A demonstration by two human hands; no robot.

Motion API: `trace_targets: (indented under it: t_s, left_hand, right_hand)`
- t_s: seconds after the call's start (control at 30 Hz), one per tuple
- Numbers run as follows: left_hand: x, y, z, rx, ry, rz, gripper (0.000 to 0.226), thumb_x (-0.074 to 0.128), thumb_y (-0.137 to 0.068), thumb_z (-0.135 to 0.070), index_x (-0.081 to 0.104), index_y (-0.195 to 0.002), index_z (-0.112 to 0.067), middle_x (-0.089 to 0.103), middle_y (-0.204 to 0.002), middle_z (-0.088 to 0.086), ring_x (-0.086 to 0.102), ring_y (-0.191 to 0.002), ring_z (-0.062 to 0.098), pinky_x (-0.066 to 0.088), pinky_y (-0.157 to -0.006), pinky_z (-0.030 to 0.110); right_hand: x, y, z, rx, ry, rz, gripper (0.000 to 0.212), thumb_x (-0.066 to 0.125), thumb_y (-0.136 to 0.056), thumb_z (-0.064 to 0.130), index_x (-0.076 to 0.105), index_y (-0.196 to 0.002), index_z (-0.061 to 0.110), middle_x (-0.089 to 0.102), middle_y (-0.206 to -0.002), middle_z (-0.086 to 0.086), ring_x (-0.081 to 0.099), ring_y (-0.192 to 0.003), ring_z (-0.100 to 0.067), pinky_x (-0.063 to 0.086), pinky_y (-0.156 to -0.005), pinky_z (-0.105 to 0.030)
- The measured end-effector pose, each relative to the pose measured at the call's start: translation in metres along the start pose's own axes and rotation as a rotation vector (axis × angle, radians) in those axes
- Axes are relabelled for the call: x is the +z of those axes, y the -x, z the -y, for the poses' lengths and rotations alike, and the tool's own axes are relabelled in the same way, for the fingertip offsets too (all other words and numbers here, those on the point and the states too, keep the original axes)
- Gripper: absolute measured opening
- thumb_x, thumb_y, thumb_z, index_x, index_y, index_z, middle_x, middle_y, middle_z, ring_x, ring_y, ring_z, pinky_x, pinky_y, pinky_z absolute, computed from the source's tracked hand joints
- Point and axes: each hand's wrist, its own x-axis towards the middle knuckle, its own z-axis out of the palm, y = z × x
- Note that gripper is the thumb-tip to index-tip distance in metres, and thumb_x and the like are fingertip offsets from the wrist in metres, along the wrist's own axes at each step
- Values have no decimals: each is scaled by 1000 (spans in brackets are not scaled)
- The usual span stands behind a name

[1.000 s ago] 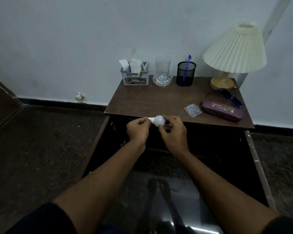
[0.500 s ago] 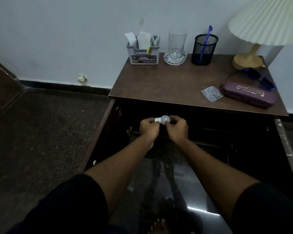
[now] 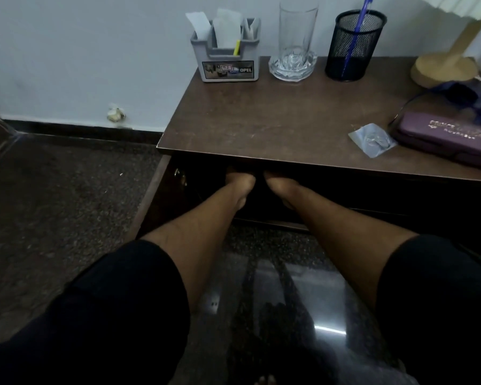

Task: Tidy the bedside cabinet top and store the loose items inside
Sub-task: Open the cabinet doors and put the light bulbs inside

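The brown cabinet top (image 3: pixel 275 120) carries a small clear plastic packet (image 3: pixel 372 138), a purple case (image 3: pixel 444 137) and blue sunglasses (image 3: pixel 467 93) at its right. My left hand (image 3: pixel 239 180) and my right hand (image 3: pixel 278 184) reach side by side into the dark open cabinet just under the top's front edge. Their fingers are hidden under the top and in shadow. The small white bulb is out of sight.
Along the back stand a grey organiser with papers (image 3: pixel 228 54), a tall glass on a glass dish (image 3: pixel 296 37), a black mesh pen holder with a blue pen (image 3: pixel 353 45) and a lamp base (image 3: pixel 444 65). The cabinet's left door (image 3: pixel 156 198) hangs open.
Both hands have gone forward from in front of the cabinet into its dark inside, and the white bulb they held together has dropped out of view. The camera has come closer and lower.
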Motion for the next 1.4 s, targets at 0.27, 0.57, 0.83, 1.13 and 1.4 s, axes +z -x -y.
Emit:
trace_targets:
  t_s: [0.27, 0.57, 0.83, 1.13, 1.4]
  left_hand:
    - [-6, -6, 5, -4, 13, -17, 45, 55, -99, -12, 51, -143, -1, 57, -144, 15, 57, -130, 29, 51, -100, 33]
    - [-10, 24, 3, -7, -17, -68, 40, 58, -92, -13, 61, -129, 0, 68, -126, 17, 66, -112, 30, 48, -77, 26]
    - [-18, 64, -3, 0, -4, -61, 34, 62, -92, -14, 63, -125, -5, 71, -115, 15, 68, -104, 31, 54, -84, 32]
    - [-19, 133, -16, -13, 94, 13, 36, 61, -95, -11, 62, -131, -12, 70, -121, 15, 68, -111, 29, 56, -100, 46]
    - [-16, 185, -45, 55, 124, 72, 19, 57, -97, -5, 62, -111, -18, 67, -78, 2, 62, -66, 13, 52, -59, 27]
  right_hand:
    - [4, -13, 11, -50, 27, 0, 46, 39, -108, 28, 39, -153, 15, 36, -160, -10, 33, -147, -23, 23, -104, -18]
    - [-6, 16, 10, -53, 78, -33, 43, 52, -103, 36, 57, -141, 15, 54, -146, -9, 52, -134, -24, 39, -112, -31]
    - [-17, 58, 11, -72, 78, -148, 38, 70, -92, 18, 67, -125, 0, 70, -123, -18, 66, -115, -31, 52, -102, -46]
    - [-33, 121, 18, -102, 92, -175, 36, 77, -86, 19, 67, -119, 11, 70, -116, -8, 65, -110, -22, 52, -101, -38]
    - [-64, 177, 37, -127, 10, -228, 27, 76, -87, 17, 71, -112, 8, 74, -105, -11, 70, -102, -26, 57, -95, -44]
